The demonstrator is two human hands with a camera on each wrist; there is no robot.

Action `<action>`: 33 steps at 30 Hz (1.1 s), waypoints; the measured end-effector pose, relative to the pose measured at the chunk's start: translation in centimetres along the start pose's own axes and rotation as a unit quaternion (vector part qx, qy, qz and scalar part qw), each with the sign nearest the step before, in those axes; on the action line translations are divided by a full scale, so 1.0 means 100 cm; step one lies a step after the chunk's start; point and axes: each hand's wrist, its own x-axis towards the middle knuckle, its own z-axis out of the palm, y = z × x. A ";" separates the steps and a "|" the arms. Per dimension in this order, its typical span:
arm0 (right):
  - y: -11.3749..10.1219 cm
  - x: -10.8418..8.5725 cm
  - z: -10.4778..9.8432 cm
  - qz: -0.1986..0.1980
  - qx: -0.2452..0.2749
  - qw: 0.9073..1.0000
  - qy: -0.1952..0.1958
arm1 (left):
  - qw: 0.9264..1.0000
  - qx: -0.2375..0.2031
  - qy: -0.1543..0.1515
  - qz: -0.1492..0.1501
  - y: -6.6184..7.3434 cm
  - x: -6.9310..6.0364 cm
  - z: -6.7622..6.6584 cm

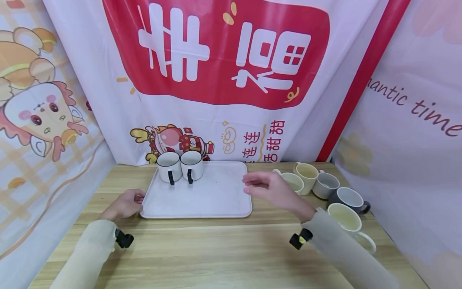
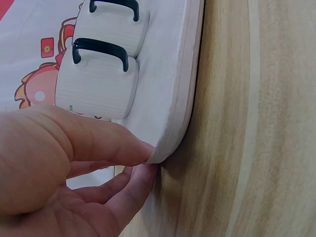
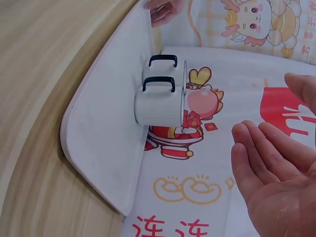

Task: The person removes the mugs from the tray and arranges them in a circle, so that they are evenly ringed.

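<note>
A white rectangular tray [image 1: 216,200] lies on the wooden table. Two white mugs with black handles, the left mug [image 1: 168,168] and the right mug [image 1: 195,167], stand upright side by side in its back left part. At the tray's left edge is my left hand [image 1: 125,204]; in the left wrist view its thumb [image 2: 126,150] lies on the rim near the corner with fingers beneath, pinching it. My right hand [image 1: 270,188] hovers by the tray's right edge, holding nothing. In the right wrist view its fingers [image 3: 266,153] are extended and apart from the tray.
Several mugs cluster at the table's right side: a pale mug [image 1: 294,182], a cream mug [image 1: 306,178], a grey mug [image 1: 326,186], a dark grey mug [image 1: 333,197] and a yellowish mug [image 1: 346,224]. A printed cloth [image 1: 216,112] hangs behind the tray.
</note>
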 end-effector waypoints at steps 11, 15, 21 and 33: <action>0.010 0.048 0.045 0.006 -0.008 1.000 0.010 | 1.000 0.000 0.001 0.005 -0.001 0.002 0.001; 0.010 0.064 0.061 -0.006 -0.006 1.000 0.013 | 1.000 0.007 0.004 0.011 -0.001 0.002 0.002; 0.016 0.090 0.087 -0.013 0.016 0.999 0.034 | 1.000 0.013 0.007 0.015 0.000 0.000 -0.001; 0.043 0.126 0.131 -0.022 0.060 0.996 0.067 | 1.000 0.018 0.011 0.010 0.003 0.001 0.002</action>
